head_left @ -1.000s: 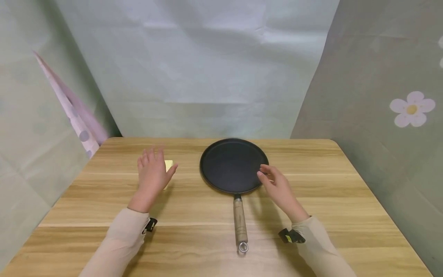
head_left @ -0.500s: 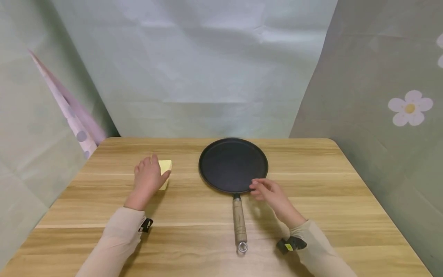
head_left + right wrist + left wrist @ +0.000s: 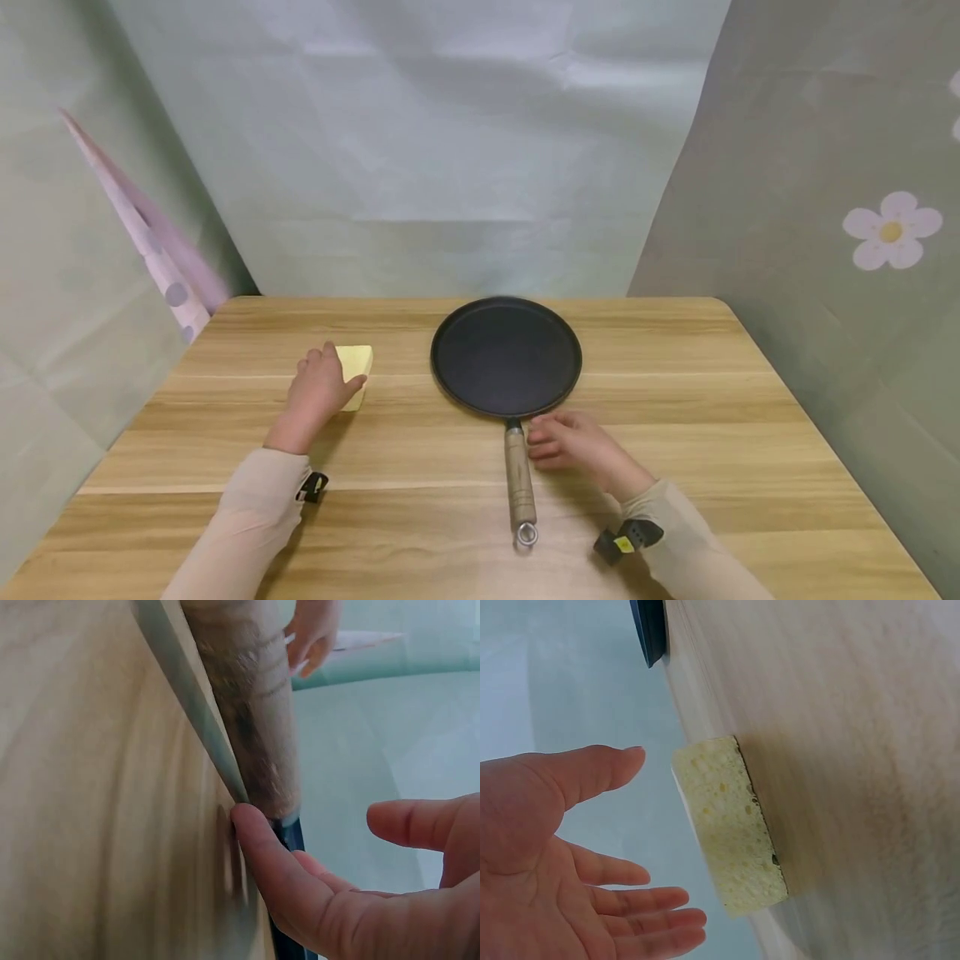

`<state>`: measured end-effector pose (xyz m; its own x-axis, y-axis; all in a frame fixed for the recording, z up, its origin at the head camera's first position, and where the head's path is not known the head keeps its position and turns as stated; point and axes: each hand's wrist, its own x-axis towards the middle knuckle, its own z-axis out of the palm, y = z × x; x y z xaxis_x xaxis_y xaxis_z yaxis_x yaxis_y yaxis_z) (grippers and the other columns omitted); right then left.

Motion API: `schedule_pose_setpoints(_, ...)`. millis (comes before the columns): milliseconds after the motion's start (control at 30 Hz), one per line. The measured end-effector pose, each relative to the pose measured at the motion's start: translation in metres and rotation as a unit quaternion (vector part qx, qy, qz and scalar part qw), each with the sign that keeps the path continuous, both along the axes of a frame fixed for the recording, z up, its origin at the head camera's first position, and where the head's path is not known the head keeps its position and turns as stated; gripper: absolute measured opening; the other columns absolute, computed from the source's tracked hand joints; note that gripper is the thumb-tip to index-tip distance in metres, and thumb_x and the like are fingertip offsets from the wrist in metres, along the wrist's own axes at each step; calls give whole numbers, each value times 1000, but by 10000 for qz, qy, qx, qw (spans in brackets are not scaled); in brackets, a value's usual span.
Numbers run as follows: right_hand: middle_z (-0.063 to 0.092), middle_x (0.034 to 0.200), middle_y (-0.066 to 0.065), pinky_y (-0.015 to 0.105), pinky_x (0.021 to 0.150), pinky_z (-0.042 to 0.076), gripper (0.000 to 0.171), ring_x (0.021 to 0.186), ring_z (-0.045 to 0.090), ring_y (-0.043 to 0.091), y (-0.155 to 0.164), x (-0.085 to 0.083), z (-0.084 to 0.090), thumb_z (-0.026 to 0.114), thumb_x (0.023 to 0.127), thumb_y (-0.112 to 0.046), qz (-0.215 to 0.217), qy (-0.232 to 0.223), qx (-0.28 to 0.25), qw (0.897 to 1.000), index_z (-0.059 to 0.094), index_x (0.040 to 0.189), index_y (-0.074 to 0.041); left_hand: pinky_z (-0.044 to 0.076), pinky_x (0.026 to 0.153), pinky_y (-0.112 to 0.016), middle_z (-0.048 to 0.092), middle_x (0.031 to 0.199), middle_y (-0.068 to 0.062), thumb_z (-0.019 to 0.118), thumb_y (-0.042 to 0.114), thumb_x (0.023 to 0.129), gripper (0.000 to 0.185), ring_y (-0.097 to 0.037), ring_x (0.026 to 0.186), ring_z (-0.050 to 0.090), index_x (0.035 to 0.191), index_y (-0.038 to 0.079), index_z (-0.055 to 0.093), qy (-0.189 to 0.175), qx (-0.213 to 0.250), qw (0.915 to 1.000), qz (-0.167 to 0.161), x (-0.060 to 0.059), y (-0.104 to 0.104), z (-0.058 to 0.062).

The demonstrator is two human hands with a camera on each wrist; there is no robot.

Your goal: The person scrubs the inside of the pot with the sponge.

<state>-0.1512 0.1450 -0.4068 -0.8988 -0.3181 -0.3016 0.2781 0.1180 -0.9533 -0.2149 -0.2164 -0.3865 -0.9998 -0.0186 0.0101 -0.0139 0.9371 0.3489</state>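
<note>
A yellow sponge lies on the wooden table, left of a black flat pan whose wooden handle points toward me. My left hand hovers at the sponge's left side. In the left wrist view the sponge sits just past that hand, whose fingers are straight and do not touch it. My right hand lies right of the handle, just below the pan's rim. In the right wrist view this hand has one fingertip against the handle at its pan end, with the thumb held apart.
Pale green cloth walls close in the table at the back and both sides; the right one bears a flower print. A pink dotted strip leans at the back left. The handle ends in a metal ring near the front edge.
My right hand drew back from the pan's right rim to beside the handle. My left hand lowered and settled closer to the sponge's left side.
</note>
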Motion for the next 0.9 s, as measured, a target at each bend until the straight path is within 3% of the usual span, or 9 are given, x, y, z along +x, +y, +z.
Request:
schedule_pose_setpoints(267, 63, 94, 12, 40, 78, 55, 35, 81, 65, 17, -4, 4, -7, 52, 92, -7, 391, -46, -77, 9992, 48, 117, 18, 39, 91, -64, 32, 124, -51, 62, 26, 91, 82, -62, 115, 36, 134, -29, 19, -156, -14, 9999, 15, -2, -2, -2)
schedule_pose_setpoints(600, 60, 94, 12, 38, 75, 56, 46, 79, 61, 15, -9, 12, -9, 64, 86, -2, 391, 162, 233, 9988, 45, 123, 18, 41, 87, -63, 39, 114, -51, 63, 25, 90, 78, -62, 104, 44, 127, -32, 25, -67, -77, 9999, -67, -1, -7, -8)
schedule_pose_setpoints(900, 59, 86, 11, 35, 69, 57, 41, 71, 62, 15, -16, 13, -10, 70, 81, -1, 215, 266, 512, 9981, 50, 112, 16, 44, 81, -60, 43, 103, -45, 64, 30, 89, 74, -57, 94, 49, 116, -32, 35, -45, -94, 9999, 2, -2, -8, -10)
